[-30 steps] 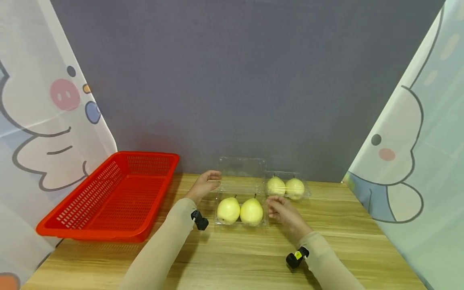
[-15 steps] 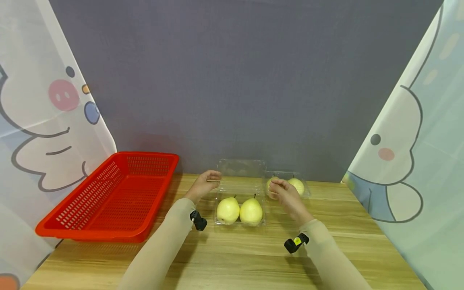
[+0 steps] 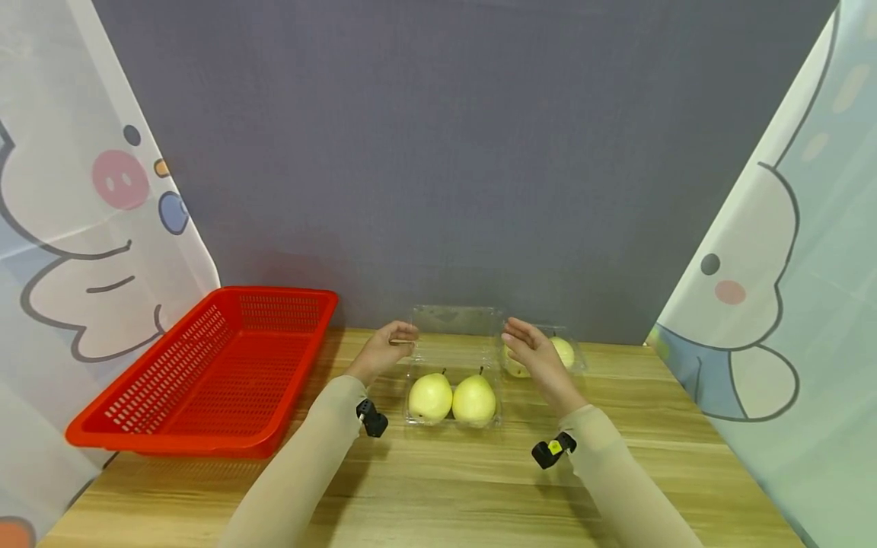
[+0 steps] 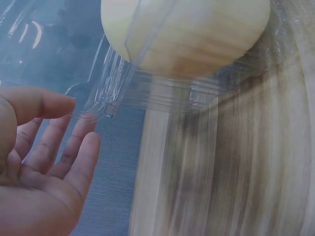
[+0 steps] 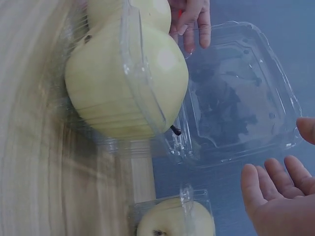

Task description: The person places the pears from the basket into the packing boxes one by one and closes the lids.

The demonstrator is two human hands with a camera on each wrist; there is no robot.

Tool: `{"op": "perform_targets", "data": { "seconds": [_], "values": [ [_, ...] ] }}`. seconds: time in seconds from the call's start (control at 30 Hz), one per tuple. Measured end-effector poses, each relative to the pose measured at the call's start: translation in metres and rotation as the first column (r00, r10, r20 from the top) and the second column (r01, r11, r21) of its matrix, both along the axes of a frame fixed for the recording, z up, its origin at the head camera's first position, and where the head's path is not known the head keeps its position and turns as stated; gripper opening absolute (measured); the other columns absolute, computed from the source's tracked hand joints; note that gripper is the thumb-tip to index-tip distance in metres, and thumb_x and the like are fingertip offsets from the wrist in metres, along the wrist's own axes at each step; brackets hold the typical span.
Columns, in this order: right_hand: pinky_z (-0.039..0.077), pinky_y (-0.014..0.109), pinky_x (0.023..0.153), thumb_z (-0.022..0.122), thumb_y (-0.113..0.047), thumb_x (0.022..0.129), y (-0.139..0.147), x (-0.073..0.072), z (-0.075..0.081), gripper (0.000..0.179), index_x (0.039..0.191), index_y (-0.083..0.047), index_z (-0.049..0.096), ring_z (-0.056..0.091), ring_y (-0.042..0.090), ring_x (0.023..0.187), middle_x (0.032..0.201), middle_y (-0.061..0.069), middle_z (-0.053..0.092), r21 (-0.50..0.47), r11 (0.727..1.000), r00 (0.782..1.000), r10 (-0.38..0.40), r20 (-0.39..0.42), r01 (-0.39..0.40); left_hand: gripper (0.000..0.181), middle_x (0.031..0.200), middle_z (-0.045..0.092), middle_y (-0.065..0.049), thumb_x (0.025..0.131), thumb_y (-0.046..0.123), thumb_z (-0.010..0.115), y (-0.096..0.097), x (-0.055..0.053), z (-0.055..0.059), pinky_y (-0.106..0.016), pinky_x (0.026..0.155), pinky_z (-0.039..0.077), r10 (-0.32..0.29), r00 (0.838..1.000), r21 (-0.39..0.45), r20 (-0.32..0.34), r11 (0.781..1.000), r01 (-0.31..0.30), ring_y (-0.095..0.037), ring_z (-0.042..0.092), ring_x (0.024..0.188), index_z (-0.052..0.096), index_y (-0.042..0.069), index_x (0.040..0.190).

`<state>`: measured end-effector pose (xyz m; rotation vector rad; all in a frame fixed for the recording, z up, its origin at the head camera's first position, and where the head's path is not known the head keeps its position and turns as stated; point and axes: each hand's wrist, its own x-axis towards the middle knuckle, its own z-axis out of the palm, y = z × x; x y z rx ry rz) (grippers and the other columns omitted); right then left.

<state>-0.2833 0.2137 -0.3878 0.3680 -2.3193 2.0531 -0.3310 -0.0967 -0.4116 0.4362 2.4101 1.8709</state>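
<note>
A clear plastic clamshell box (image 3: pixel 454 420) stands on the table with its lid (image 3: pixel 457 321) raised at the back. Side by side in its base sit two yellow-green pears, the left pear (image 3: pixel 430 397) and the right pear (image 3: pixel 474 399). My left hand (image 3: pixel 384 350) is at the lid's left edge, thumb and fingers apart; whether its fingertips touch the plastic I cannot tell. Beyond the lid's right edge, my right hand (image 3: pixel 537 354) has relaxed, spread fingers and holds nothing. In the right wrist view a small gap separates its fingers (image 5: pixel 253 184) from the lid.
Behind my right hand stands a second clear box (image 3: pixel 578 358) with pears (image 3: pixel 564 352), partly hidden by that hand. A red slotted plastic basket (image 3: pixel 247 380) occupies the table's left side. A grey panel (image 3: pixel 438 152) rises along the wooden table's (image 3: pixel 438 487) back edge.
My right hand has moved away from me, from beside the right pear to the lid's right side, and its fingers have straightened. The lid's top edge sits slightly lower. My left hand has barely moved.
</note>
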Motion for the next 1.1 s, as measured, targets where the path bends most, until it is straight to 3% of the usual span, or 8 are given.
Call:
{"op": "perform_targets", "data": {
  "seconds": [0.53,0.67,0.8,0.97,1.1],
  "values": [
    [0.042,0.052,0.105,0.061,-0.031,0.102,-0.011,-0.001,0.009,0.045,0.135,-0.001,0.052,0.051,0.035,0.125,0.134,0.016,0.054,0.123,0.986,0.993,-0.102,-0.057,0.108,0.035,0.129,0.061,-0.014,0.097,0.003,0.063,-0.002,0.002,-0.001,-0.048,0.097,0.049,0.013,1.000,-0.048,-0.023,0.999,-0.014,-0.033,0.058,0.117,0.058,0.001,0.132],
    [0.045,0.050,0.102,0.062,-0.033,0.101,-0.011,0.000,0.008,0.043,0.129,-0.001,0.055,0.051,0.039,0.123,0.128,0.015,0.057,0.146,0.981,0.991,-0.119,-0.056,0.126,0.041,0.131,0.060,-0.012,0.096,0.015,0.068,-0.004,0.004,0.001,-0.048,0.097,0.049,-0.007,1.000,-0.079,-0.008,0.997,0.006,-0.031,0.057,0.118,0.057,0.004,0.134],
    [0.046,0.050,0.099,0.063,-0.034,0.100,-0.009,0.001,0.006,0.041,0.125,-0.002,0.057,0.051,0.041,0.120,0.125,0.014,0.058,0.155,0.979,0.991,-0.122,-0.054,0.129,0.056,0.133,0.055,-0.009,0.093,0.040,0.071,-0.007,0.010,0.006,-0.050,0.097,0.048,-0.046,0.999,-0.124,0.022,0.991,0.048,-0.029,0.054,0.122,0.054,0.012,0.139],
    [0.045,0.051,0.098,0.063,-0.036,0.100,-0.007,0.003,0.003,0.041,0.123,-0.003,0.058,0.052,0.039,0.118,0.123,0.015,0.058,0.151,0.982,0.994,-0.103,-0.046,0.109,0.065,0.139,0.052,-0.012,0.094,0.061,0.059,-0.009,0.019,0.017,-0.056,0.102,0.042,-0.091,0.995,-0.185,0.049,0.978,0.099,-0.033,0.049,0.128,0.050,0.017,0.141],
    [0.047,0.045,0.094,0.064,-0.039,0.099,-0.006,0.005,0.002,0.042,0.124,-0.005,0.058,0.051,0.038,0.117,0.125,0.018,0.057,0.154,0.984,0.996,-0.086,-0.021,0.088,0.071,0.148,0.043,-0.022,0.102,0.062,0.039,-0.009,0.020,0.023,-0.060,0.108,0.035,-0.143,0.986,-0.168,0.083,0.974,0.155,-0.041,0.042,0.136,0.041,0.009,0.147]
  ]
}}
